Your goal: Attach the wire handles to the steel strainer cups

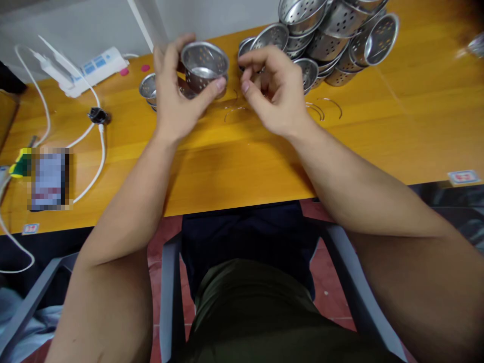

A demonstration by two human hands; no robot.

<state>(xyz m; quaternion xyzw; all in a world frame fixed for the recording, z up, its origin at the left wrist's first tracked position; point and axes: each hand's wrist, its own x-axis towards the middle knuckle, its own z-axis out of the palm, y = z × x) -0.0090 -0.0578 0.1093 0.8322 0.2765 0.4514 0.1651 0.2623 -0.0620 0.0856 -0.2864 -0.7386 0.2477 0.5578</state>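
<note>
Holding a perforated steel cup [204, 65] clear of the orange table [242, 161], at upper centre of the frame, in the left hand [174, 98]: thumb pressed to the near wall, fingers wrapped round the far side, closed firmly on the metal. Just right of the cup's rim, the right hand [274, 88], fingers curled narrow with tips nearly pinched; contents of that pinch, if any, not discernible.

Risks, as judged, largest item first:

- Upper right, the pile of cups [333, 35], stacked loosely on their sides directly behind the right hand. Likely to roll or slide across the table if nudged by a knuckle or wrist.
- Held cup. Smooth, shiny wall, gripped on two sides only. Liable to twist or slip out under a sideways push from the right hand, then to drop onto the loose cup [148, 88] lying below and to the left.
- Right of the hands, the wire rings [321, 108], thin and flat on the table. Easy to sweep away with a forearm; hard to spot against the wood grain.

Appearance of the held cup: small, round, bright metal, near-straight sides. Tilted with the open mouth toward the camera. Rolled rim, rows of round holes through the wall, flat reflective bottom. No dent or bend visible.
</note>
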